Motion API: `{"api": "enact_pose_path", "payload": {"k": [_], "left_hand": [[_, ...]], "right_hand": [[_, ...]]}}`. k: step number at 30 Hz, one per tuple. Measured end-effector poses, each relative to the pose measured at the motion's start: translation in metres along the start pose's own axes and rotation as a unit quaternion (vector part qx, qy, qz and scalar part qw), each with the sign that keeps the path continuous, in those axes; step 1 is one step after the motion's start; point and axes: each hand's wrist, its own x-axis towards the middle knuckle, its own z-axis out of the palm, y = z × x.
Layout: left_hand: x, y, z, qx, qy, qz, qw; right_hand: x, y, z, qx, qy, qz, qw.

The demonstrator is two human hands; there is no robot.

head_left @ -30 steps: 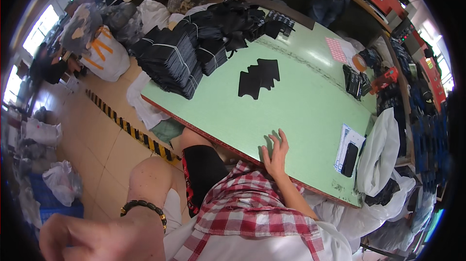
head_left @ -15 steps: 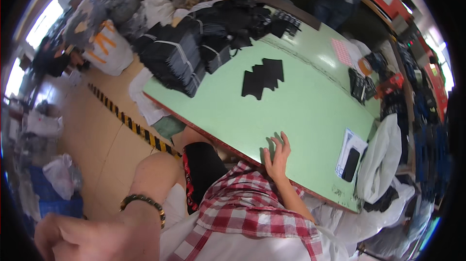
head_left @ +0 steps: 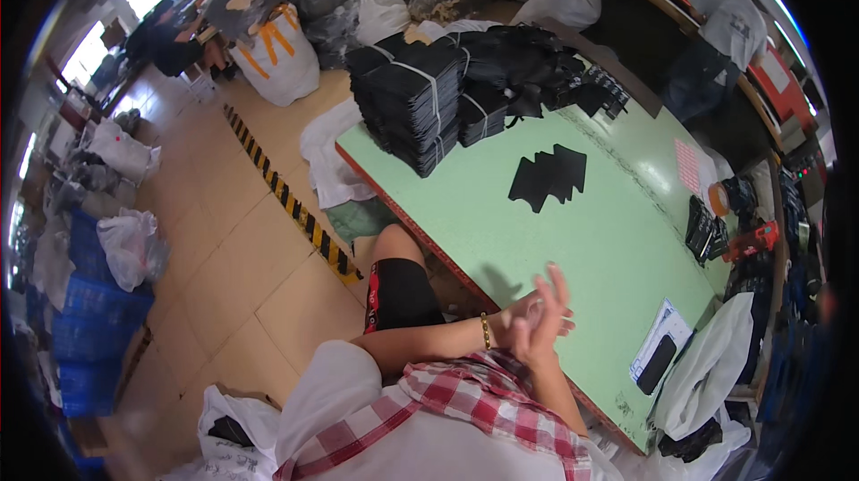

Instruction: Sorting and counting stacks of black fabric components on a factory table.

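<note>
My two hands meet above the near edge of the pale green table (head_left: 465, 221). My left hand (head_left: 512, 323), with a beaded bracelet at its wrist, lies against my right hand, which hides much of it; some of its fingertips show past the far side, stretched out. My right hand (head_left: 540, 331) points its fingers up and away, extended and slightly blurred. No object shows in either hand. Beyond them on the tabletop lies a small group of overlapping flat black cut pieces (head_left: 548, 177), apart from both hands.
Strapped stacks of black pieces (head_left: 407, 105) stand at the table's far left. On the right are a phone (head_left: 658, 365) on paper, a white plastic bag (head_left: 707, 374) and a tape roll (head_left: 718, 199). Yellow-black floor tape (head_left: 286, 199) runs left. Another person (head_left: 716, 42) stands beyond the table.
My left hand has come from the lower left over to my right hand, and they now touch. The view has shifted left, so the table sits further right.
</note>
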Motion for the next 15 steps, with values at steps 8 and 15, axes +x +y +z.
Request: {"api": "enact_pose_path", "payload": {"k": [8,15], "left_hand": [[0.015,0.185,0.155,0.130,-0.005,0.302,0.944],[0.015,0.226,0.281,0.520,0.078,0.814,0.247]], "right_hand": [[-0.058,0.062,-0.011,-0.261,-0.058,0.201,0.942],[-0.078,0.057,0.009,-0.256,-0.019,0.148,0.955]]}}
